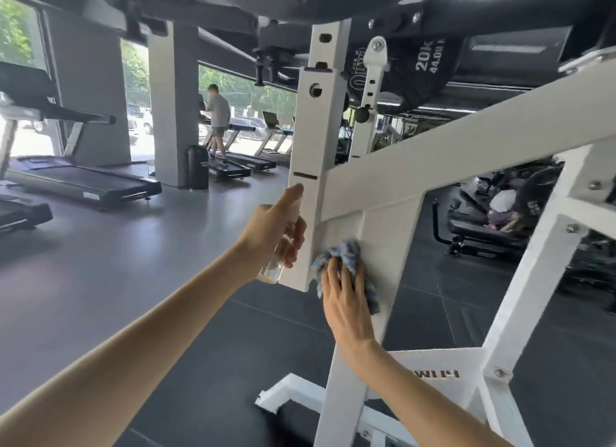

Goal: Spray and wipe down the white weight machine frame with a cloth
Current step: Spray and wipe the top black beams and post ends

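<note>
Counts: one white frame (400, 166) across centre and right, one blue cloth (350, 250), one clear spray bottle (275, 266), two hands. Left hand (273, 226), centre frame, fingers curled round the bottle, index finger raised on its top, beside the frame's upright post. Right hand (343, 296), just below centre, fingers straight and close together, pressing the bunched cloth flat against the frame's plate.

Bright daylight from windows (20, 26), blown-out glare, wide-angle edge distortion

The floor (133, 280) under me is carrying the white machine frame (286, 393), treadmills (83, 180) and a black bin (197, 168).
</note>
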Demonstrator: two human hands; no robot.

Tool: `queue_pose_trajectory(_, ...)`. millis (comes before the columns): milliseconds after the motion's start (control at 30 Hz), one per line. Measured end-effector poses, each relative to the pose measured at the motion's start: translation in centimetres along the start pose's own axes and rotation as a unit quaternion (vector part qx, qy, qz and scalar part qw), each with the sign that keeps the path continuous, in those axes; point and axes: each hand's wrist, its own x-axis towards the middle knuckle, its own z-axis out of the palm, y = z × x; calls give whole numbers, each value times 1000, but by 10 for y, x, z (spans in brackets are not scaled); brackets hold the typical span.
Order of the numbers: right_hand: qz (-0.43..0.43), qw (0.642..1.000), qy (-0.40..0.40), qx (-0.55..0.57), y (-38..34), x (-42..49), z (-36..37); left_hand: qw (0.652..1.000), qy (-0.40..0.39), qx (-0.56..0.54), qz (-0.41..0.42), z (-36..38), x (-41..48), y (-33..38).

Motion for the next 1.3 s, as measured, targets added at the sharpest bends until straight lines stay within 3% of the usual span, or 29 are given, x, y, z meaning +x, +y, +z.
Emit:
queue_pose_trajectory(100,32,992,72,98,-7,-2,-23,1000,-24,-4,4,-21,-1,-2)
queue_pose_trajectory(167,-24,973,172,152,-2,15,-46,999,-31,0,7,-36,1,-2)
queue_pose_trajectory(233,-75,960,216,160,10,53,-64,999,-33,-7,12,-50,4,-3)
queue_pose_trajectory(367,-113,977,146,110,16,99,-44,999,-37,-28,0,-63,6,-8)
queue_pose_trajectory(533,-294,953,65,-18,-15,27,19,999,-50,-19,0,-65,9,-16)
queue_pose_trajectory(600,-331,943,21,-16,-24,8,24,998,-59,-24,-8,-62,8,-18)
queue_pose_trajectory(700,-244,960,115,72,-4,22,-5,998,-60,-36,-11,-57,10,-17)
queue_pose_trajectory(767,-119,976,162,89,42,47,-42,997,-67,-42,-14,-54,13,-15)
queue_pose_trajectory(867,58,981,172,71,119,71,-64,996,-84,-41,-14,-42,19,-13)
queue_pose_trajectory(933,36,984,163,57,127,55,-50,993,-104,-48,-17,-29,20,-13)
queue_pose_trajectory(1033,-140,983,118,-18,114,20,-28,989,-137,-45,-19,-13,21,-15)
queue_pose_trajectory(1100,-196,972,105,-70,125,27,-38,988,-149,-31,-15,-7,24,-14)
queue_pose_trajectory(1200,-172,966,152,-118,148,70,-68,987,-157,-36,-14,0,31,-8)
queue_pose_trajectory(1300,-93,973,184,-99,167,104,-82,985,-167,-40,-11,9,39,-6)
